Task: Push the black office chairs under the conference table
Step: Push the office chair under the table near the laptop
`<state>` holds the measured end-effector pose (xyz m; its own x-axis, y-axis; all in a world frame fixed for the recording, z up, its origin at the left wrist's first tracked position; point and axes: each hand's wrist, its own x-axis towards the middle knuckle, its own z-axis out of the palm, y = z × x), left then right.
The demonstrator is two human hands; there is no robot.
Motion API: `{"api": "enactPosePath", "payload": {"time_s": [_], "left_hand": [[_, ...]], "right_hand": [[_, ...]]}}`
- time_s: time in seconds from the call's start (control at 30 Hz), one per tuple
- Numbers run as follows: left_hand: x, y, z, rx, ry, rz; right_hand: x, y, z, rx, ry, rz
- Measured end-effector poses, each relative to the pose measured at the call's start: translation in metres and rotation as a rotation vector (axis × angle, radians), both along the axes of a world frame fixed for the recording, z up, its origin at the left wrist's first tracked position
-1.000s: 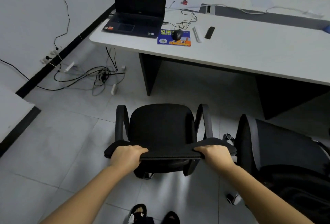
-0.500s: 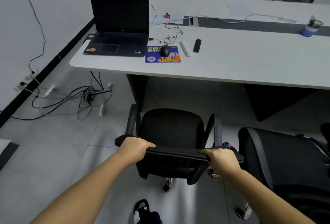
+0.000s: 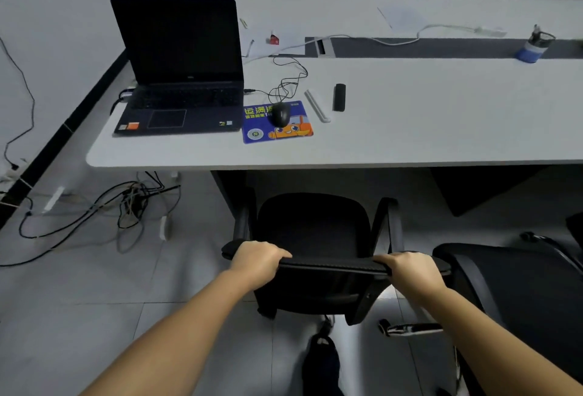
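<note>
Hands are seen from above, both clenched over the top edge of a black chair's backrest. The left hand (image 3: 257, 258) is wrapped around the left end of that edge, and the right hand (image 3: 410, 269) is wrapped around the right end, with both bare forearms stretched forward from the bottom of the view. The chair (image 3: 315, 231) is faced toward the table (image 3: 426, 130), with its seat just short of the near table edge and its armrests raised on either side. A dark table leg is seen just left of the chair's front. A second black chair (image 3: 517, 288) is placed just beside the first, on the right, partly cut off by the frame. On the white tabletop, an open laptop (image 3: 179, 80) with a dark screen is set at the left end. A blue mouse pad (image 3: 277, 123) lies to its right, and a black mouse (image 3: 280, 114) is rested on it. Tangled cables (image 3: 126, 206) are spread on the grey tiled floor to the left. A dark shoe (image 3: 321, 361) is visible below the chair.
</note>
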<state>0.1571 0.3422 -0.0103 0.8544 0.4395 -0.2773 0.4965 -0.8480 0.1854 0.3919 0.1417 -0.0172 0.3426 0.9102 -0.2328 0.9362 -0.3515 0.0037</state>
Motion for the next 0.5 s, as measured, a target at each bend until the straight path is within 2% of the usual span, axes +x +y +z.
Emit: {"api": "enactPosePath", "payload": {"time_s": [0.5], "left_hand": [[0.097, 0.107, -0.001, -0.008, 0.034, 0.098]], "right_hand": [[0.104, 0.125, 0.007, 0.007, 0.026, 0.057]]}}
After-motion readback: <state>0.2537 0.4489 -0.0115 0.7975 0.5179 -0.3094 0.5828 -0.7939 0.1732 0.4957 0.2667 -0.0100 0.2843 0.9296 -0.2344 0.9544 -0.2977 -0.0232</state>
